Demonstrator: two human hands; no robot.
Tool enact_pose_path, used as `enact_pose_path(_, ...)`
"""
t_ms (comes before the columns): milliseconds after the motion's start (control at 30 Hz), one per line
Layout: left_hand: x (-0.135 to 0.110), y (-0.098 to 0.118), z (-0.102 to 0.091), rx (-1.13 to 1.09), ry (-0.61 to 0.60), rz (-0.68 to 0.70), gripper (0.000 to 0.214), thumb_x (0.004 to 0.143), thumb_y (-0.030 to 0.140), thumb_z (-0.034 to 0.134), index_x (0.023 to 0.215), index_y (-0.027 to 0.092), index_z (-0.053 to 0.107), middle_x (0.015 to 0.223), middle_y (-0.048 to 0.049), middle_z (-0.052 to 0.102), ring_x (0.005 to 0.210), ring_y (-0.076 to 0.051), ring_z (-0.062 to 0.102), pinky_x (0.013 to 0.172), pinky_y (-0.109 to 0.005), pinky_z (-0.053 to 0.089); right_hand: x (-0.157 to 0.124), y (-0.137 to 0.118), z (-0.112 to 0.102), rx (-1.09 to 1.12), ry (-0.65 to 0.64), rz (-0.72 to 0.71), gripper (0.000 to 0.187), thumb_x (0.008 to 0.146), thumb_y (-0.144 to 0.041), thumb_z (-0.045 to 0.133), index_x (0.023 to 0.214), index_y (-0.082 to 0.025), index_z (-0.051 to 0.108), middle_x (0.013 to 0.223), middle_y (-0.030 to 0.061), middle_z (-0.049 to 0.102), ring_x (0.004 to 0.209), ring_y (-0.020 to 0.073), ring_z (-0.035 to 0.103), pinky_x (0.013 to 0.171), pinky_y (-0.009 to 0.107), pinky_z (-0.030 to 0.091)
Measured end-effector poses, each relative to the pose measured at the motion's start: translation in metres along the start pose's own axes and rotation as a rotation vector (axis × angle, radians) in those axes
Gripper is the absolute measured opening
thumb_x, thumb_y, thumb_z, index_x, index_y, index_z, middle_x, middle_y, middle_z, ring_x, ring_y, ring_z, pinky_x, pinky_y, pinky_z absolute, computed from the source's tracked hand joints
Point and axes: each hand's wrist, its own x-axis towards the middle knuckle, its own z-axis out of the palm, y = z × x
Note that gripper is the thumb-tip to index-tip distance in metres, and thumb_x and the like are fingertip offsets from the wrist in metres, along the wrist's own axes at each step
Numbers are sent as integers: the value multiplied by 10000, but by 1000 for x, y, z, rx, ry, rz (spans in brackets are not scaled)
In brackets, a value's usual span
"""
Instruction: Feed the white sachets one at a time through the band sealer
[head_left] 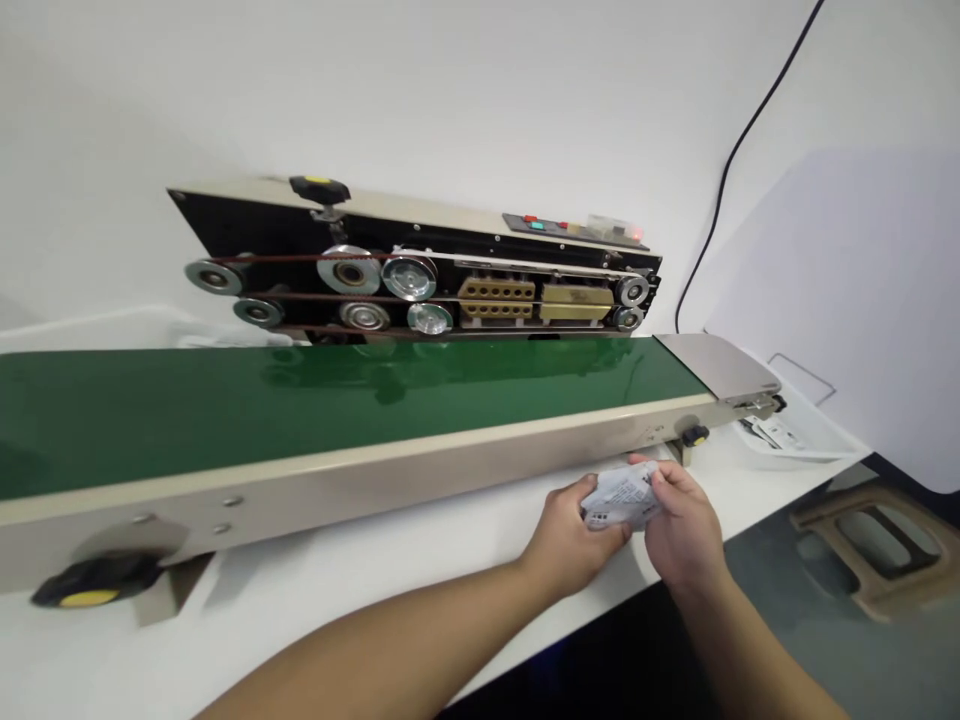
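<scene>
My left grip (570, 538) and right grip (684, 525) both pinch the small white packet (621, 495), so neither is nearer. It lies between them, its long axis seemingly running from one to the other, though fingers cover its ends. Beneath is the white bench (300, 605); just beyond, the green belt (420, 405), then the machine (450, 240).

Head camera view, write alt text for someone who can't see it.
The left hand and right hand hold a small printed packet in front of a continuous band sealer with a green conveyor belt. A white bin sits near its right end.
</scene>
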Motion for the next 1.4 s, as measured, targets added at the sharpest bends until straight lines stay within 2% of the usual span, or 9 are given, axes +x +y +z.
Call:
enact_pose_path(233, 2, 0, -2, 55, 22, 8, 335, 624, 185, 633, 949, 120, 585, 833, -39, 661, 713, -172, 603, 632, -254, 480, 8, 2, -6, 5, -84, -33, 308, 474, -361, 817, 665, -171, 668, 701, 33, 669, 641, 156, 586, 642, 287, 460)
enact_pose_path(367, 1, 0, -3, 135, 36, 43, 353, 622, 179, 656, 966, 158, 581, 832, -7, 671, 728, -168, 612, 639, -242, 484, 15, 10, -15, -179, -100, -238, 261, 613, -387, 752, 715, -176, 636, 733, 32, 661, 687, 176, 590, 672, 329, 471)
enact_pose_path(533, -1, 1, -2, 168, 44, 26, 401, 602, 168, 677, 986, 184, 563, 834, 5, 660, 717, -169, 617, 635, -244, 493, 11, 16, -23, -559, 14, -536, 184, 737, -348, 648, 775, -169, 632, 893, 77, 651, 831, 207, 594, 752, 357, 471)
enact_pose_path(700, -3, 0, -1, 212, 110, 42, 605, 599, 153, 687, 1163, 187, 472, 951, -33, 656, 836, -200, 627, 729, -286, 516, 11, 21, -19, -559, 64, -647, 144, 756, -318, 620, 754, -176, 595, 926, 83, 638, 883, 212, 588, 788, 371, 464)
enact_pose_path(900, -4, -9, -1, 385, 89, 195, 709, 675, 158, 636, 1319, 142, 339, 1228, -132, 548, 1118, -263, 526, 956, -394, 436, 23, 28, -17, -332, 98, -431, 198, 666, -333, 692, 716, -172, 588, 837, 42, 648, 799, 183, 593, 744, 338, 461)
enact_pose_path(1000, -4, -15, -1, 476, 36, 327, 668, 722, 145, 582, 1342, 191, 337, 1222, -105, 538, 1111, -239, 523, 980, -397, 420, 23, 21, -14, -146, 78, -267, 249, 537, -305, 764, 629, -173, 574, 722, 12, 654, 703, 154, 581, 687, 295, 454)
enact_pose_path(1133, -1, -19, -2, 525, 16, 372, 648, 740, 163, 571, 1341, 251, 347, 1168, -70, 548, 1048, -218, 544, 941, -390, 453, 22, 8, -16, 11, 28, 28, 286, 423, -233, 797, 536, -163, 543, 669, 18, 663, 633, 143, 579, 618, 267, 455)
enact_pose_path(1267, 1, -18, -3, 514, 8, 351, 627, 741, 187, 580, 1329, 240, 370, 1159, -71, 556, 1024, -217, 555, 947, -395, 449, 26, 6, -25, 96, 30, 145, 241, 483, -213, 754, 575, -177, 534, 577, -4, 625, 573, 152, 572, 598, 299, 478)
enact_pose_path(1400, 1, -15, -3, 501, 32, 316, 606, 730, 189, 587, 1307, 196, 402, 1182, -89, 564, 1071, -227, 543, 980, -396, 427, 29, 10, -25, 126, 57, 156, 185, 563, -212, 675, 706, -180, 562, 694, 21, 665, 675, 195, 617, 699, 376, 510)
